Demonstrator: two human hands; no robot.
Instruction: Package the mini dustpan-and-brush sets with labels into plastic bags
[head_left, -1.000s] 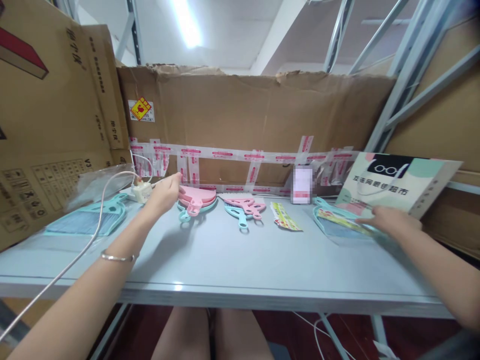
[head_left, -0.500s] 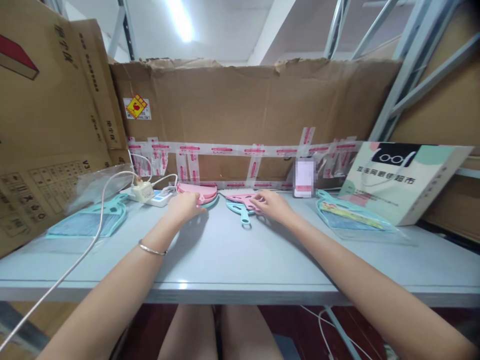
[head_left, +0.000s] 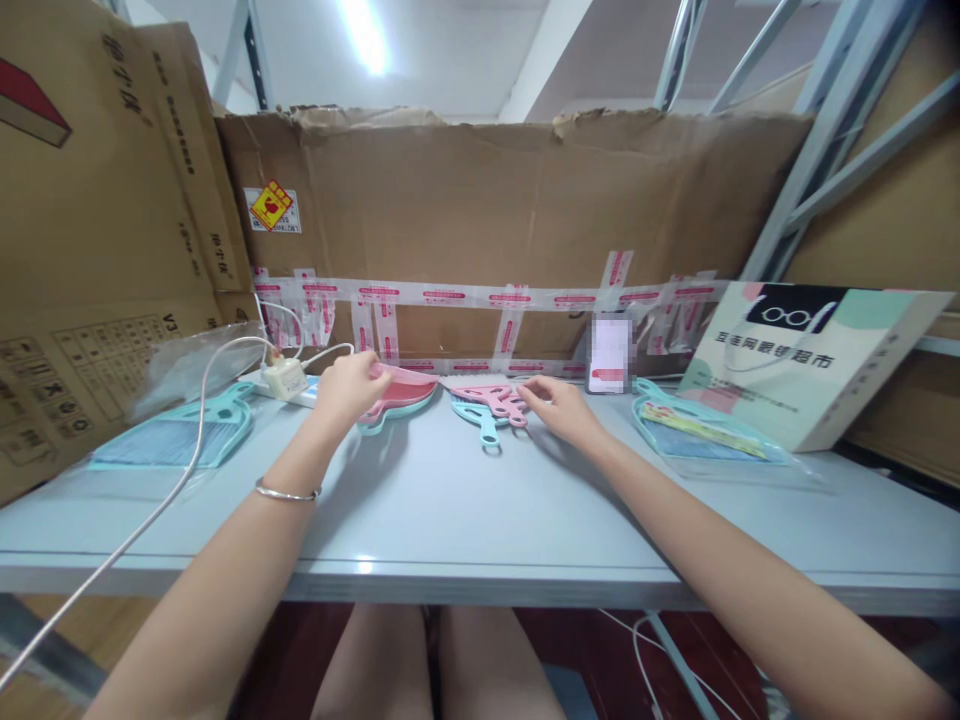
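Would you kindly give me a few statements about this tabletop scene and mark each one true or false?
1. The left hand touches a pink dustpan. True.
2. The bracelet is on the right wrist. False: it is on the left wrist.
3. The right hand is beside a pink brush. True.
4. The phone lies flat. False: it stands upright.
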